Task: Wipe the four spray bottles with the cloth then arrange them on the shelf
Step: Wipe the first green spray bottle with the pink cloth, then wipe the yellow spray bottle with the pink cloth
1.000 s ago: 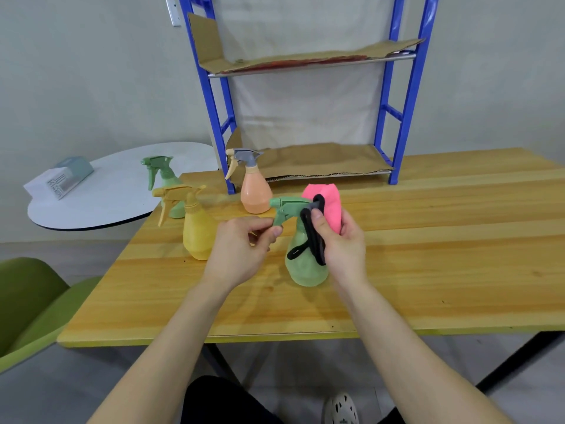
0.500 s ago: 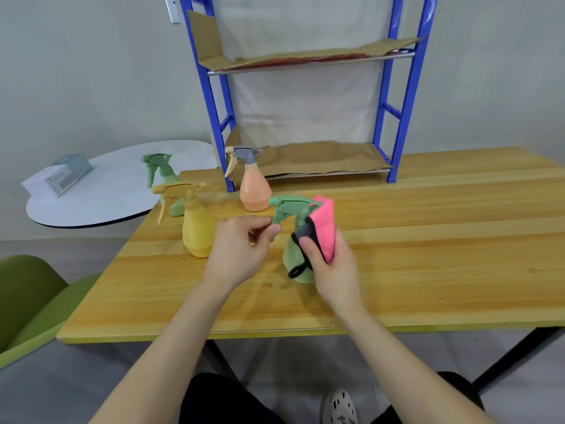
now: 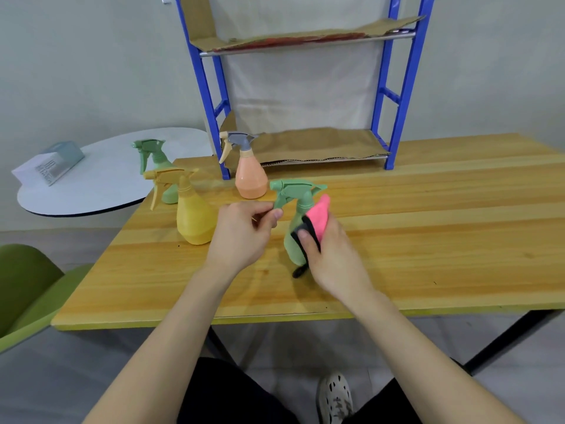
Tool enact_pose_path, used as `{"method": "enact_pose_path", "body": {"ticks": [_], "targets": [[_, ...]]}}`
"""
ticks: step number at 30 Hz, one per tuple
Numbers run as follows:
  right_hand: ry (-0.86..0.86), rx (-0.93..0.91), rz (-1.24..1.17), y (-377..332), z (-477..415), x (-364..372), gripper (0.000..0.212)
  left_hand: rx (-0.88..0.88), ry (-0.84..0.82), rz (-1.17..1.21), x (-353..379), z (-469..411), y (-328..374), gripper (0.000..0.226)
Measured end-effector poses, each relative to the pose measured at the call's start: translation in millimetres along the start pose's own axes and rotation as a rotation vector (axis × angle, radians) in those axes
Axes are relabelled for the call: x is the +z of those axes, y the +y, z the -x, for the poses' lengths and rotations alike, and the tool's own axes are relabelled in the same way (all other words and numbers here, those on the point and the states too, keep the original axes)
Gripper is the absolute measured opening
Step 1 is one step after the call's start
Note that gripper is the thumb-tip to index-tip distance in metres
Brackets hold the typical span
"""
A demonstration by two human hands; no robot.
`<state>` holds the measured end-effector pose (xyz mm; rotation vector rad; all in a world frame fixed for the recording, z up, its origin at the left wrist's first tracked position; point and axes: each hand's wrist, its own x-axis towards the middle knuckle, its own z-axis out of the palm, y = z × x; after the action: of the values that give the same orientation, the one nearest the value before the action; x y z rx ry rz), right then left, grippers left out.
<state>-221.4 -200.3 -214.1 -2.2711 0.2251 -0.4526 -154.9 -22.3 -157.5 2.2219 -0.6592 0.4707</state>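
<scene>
Now the green spray bottle [image 3: 292, 244] is standing upright near the front of the desk [image 3: 428, 240], and it is being wiped. A second ago the pink cloth [image 3: 318, 217] was sitting up by the bottle's neck; now it is sliding lower, down the round belly. That likely means the wiping is going from top to bottom and is not finished yet.

The bottle is looking smooth and pale green, fat at the bottom and thin at the neck, with a darker green trigger on top. The right hand [image 3: 333, 261] is gripping the black-edged cloth and pressing it on the bottle's right side. The left hand [image 3: 241, 234] is pinching the trigger to steady the bottle.

A yellow bottle [image 3: 194, 218], a peach bottle [image 3: 249, 179] and a second green bottle [image 3: 156, 157] are waiting behind on the left. None of the four is sitting on the blue shelf [image 3: 397, 96] yet.
</scene>
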Motion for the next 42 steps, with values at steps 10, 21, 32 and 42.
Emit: {"method": "enact_pose_path", "body": {"ticks": [10, 21, 32, 42], "targets": [[-0.055, -0.136, 0.322, 18.8, 16.5, -14.9, 0.077, -0.025, 0.090, -0.073, 6.8, -5.7, 1.4, 0.030], [-0.185, -0.023, 0.561, 99.2, -25.0, -57.9, 0.060, -0.043, 0.133, -0.049, 51.0, -81.3, 20.5, 0.030], [-0.181, -0.019, 0.518, 99.5, -27.2, -56.5, 0.061, -0.139, 0.022, 0.099, 173.2, -179.6, 79.3, 0.032], [-0.149, 0.002, 0.484, 100.2, -23.1, -55.9, 0.065, -0.180, -0.169, -0.013, 203.4, -189.9, 91.2, 0.035]]}}
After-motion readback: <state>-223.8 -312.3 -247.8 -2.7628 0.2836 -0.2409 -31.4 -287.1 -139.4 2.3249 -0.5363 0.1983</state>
